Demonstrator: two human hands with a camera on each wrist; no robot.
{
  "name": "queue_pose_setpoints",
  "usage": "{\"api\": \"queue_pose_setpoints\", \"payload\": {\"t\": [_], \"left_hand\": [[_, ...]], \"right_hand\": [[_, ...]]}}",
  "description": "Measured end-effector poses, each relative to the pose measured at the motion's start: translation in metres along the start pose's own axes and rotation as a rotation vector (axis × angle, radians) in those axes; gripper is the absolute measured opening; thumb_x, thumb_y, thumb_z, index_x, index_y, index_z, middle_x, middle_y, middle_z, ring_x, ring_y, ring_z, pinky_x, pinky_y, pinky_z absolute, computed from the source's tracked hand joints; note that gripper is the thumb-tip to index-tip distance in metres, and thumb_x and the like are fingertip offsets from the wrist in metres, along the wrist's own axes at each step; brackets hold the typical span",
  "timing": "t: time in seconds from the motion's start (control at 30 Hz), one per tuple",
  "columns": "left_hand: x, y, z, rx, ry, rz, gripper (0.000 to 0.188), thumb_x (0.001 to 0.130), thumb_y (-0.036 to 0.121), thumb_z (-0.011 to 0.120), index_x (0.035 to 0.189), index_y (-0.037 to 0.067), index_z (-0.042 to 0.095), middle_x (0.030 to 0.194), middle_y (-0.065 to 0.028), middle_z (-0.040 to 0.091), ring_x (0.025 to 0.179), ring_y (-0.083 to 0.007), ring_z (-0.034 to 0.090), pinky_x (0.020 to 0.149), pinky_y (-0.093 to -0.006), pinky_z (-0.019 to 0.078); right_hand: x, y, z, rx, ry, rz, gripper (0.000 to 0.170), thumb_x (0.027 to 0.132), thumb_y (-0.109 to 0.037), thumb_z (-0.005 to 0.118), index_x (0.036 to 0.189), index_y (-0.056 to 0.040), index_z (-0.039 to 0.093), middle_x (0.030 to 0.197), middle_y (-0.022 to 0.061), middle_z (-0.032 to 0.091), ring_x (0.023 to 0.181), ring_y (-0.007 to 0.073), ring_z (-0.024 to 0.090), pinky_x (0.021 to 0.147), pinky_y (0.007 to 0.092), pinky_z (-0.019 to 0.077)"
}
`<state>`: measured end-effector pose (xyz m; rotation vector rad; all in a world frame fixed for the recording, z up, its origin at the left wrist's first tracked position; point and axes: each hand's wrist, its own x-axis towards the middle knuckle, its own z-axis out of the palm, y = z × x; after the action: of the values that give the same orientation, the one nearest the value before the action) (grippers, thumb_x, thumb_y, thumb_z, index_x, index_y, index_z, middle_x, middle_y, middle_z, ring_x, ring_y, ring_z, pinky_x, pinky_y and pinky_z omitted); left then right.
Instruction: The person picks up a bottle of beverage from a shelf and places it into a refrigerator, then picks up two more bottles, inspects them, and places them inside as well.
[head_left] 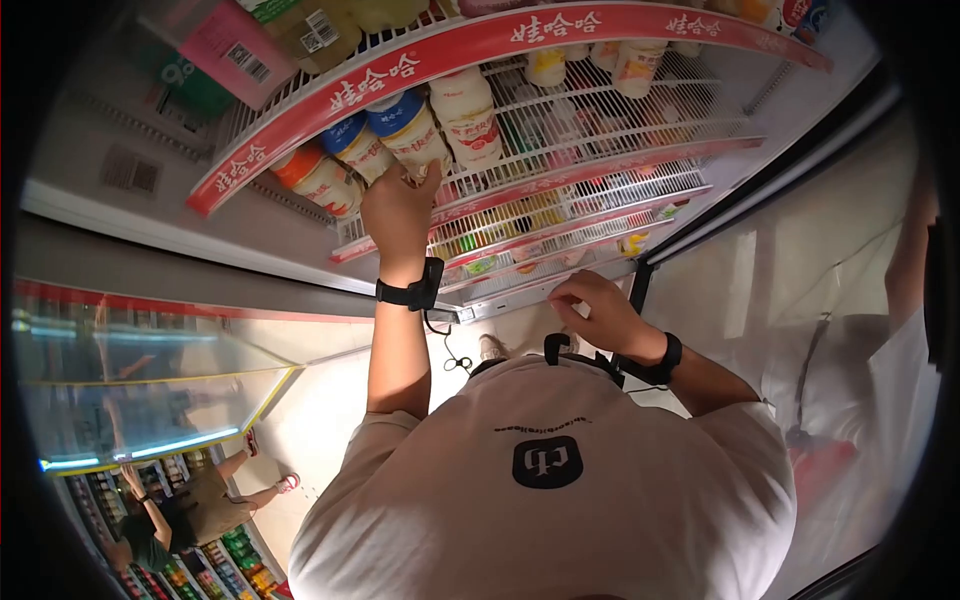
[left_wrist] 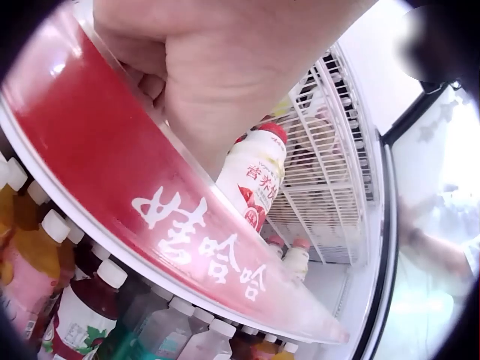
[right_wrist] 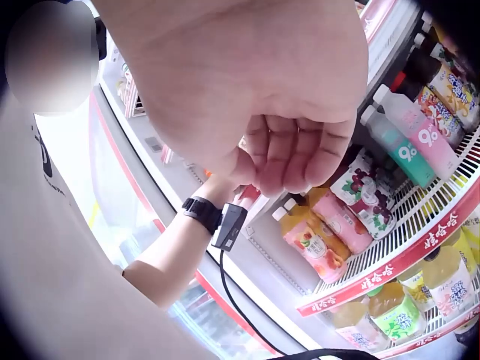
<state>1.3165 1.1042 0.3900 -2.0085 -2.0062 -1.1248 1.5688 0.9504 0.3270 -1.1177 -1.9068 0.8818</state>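
Observation:
My left hand (head_left: 398, 215) reaches up to the shelf, its curled fingers at the near end of a white bottle with a blue band (head_left: 408, 130). In the left wrist view that hand (left_wrist: 217, 67) is over the red shelf strip (left_wrist: 112, 127); its fingertips are largely hidden. A white bottle with a red cap (left_wrist: 259, 172) stands just past it. Beside the blue-banded bottle are an orange-topped one (head_left: 318, 180) and another white one (head_left: 467, 118). My right hand (head_left: 598, 308) hangs in front of my body, fingers loosely curled and holding nothing; the right wrist view shows its palm side (right_wrist: 262, 90).
Wire shelves with red strips (head_left: 560, 27) hold drinks above and below. The glass door (head_left: 780, 260) stands at the right. Pink and green bottles (right_wrist: 409, 146) fill a shelf in the right wrist view. Another person (head_left: 190, 510) is at the lower left. Thin cables hang from my wrists.

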Motion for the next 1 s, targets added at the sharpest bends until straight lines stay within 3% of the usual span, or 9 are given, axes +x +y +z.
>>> {"api": "queue_pose_setpoints", "payload": {"t": [0.2,0.4,0.47,0.6,0.67,0.77,1.0], "left_hand": [[-0.004,0.002,-0.002,-0.023,-0.016,-0.038,0.039,0.077,0.039,0.076,0.069,0.002,0.066,0.059,-0.0118,0.064,0.057,-0.031,0.065,0.054,-0.0382,0.0506],[-0.004,0.001,0.001,0.011,-0.014,-0.06,0.041,0.076,0.041,0.077,0.068,0.004,0.064,0.058,-0.0109,0.063,0.056,-0.0299,0.063,0.053,-0.0378,0.0493],[-0.004,0.0,0.0,0.024,-0.041,-0.049,0.042,0.076,0.042,0.078,0.082,0.001,0.071,0.062,-0.0101,0.066,0.057,-0.0269,0.066,0.056,-0.0351,0.0513],[-0.008,-0.001,-0.006,0.01,-0.061,-0.066,0.041,0.076,0.041,0.079,0.084,0.001,0.071,0.065,-0.0103,0.067,0.06,-0.0257,0.066,0.057,-0.0343,0.0513],[-0.014,-0.003,-0.006,0.026,0.041,0.004,0.037,0.078,0.037,0.077,0.07,0.004,0.064,0.062,-0.0077,0.062,0.057,-0.0255,0.062,0.055,-0.0343,0.0488],[-0.026,-0.003,-0.003,-0.165,0.14,-0.008,0.03,0.082,0.033,0.075,0.076,0.004,0.068,0.064,-0.0066,0.062,0.06,-0.0232,0.062,0.058,-0.0333,0.0492],[-0.024,0.023,0.006,-0.182,-0.019,0.113,0.025,0.085,0.029,0.072,0.087,0.004,0.07,0.069,-0.0072,0.067,0.063,-0.0232,0.065,0.059,-0.0331,0.0499]], "right_hand": [[-0.002,0.007,-0.001,0.062,0.019,0.08,0.01,0.084,-0.004,0.066,0.094,-0.0008,0.066,0.084,0.0093,0.063,0.073,0.0197,0.059,0.068,0.0302,0.0489],[-0.007,0.007,0.0,0.08,-0.035,0.124,0.009,0.086,-0.006,0.065,0.094,-0.0012,0.066,0.084,0.0097,0.064,0.075,0.0216,0.061,0.069,0.0315,0.0502],[-0.011,0.01,0.002,0.08,-0.046,0.14,0.01,0.086,-0.006,0.065,0.095,-0.0012,0.066,0.084,0.0099,0.065,0.074,0.0215,0.061,0.069,0.0313,0.0503],[-0.022,0.013,0.005,0.083,-0.048,0.202,0.011,0.087,-0.007,0.064,0.097,-0.0018,0.066,0.085,0.0106,0.065,0.073,0.0213,0.062,0.067,0.0307,0.0508],[-0.027,0.014,0.006,0.097,-0.048,0.215,0.011,0.087,-0.007,0.064,0.097,-0.0021,0.066,0.085,0.0108,0.065,0.073,0.0215,0.062,0.066,0.0306,0.051],[-0.033,0.017,0.006,0.125,-0.041,0.244,0.011,0.088,-0.007,0.064,0.098,-0.0026,0.066,0.086,0.0111,0.066,0.073,0.0221,0.063,0.066,0.0305,0.0515],[-0.042,0.026,0.002,0.12,-0.061,0.234,0.013,0.086,-0.006,0.064,0.097,-0.0025,0.066,0.087,0.0125,0.066,0.075,0.026,0.064,0.068,0.0333,0.0528]]}}
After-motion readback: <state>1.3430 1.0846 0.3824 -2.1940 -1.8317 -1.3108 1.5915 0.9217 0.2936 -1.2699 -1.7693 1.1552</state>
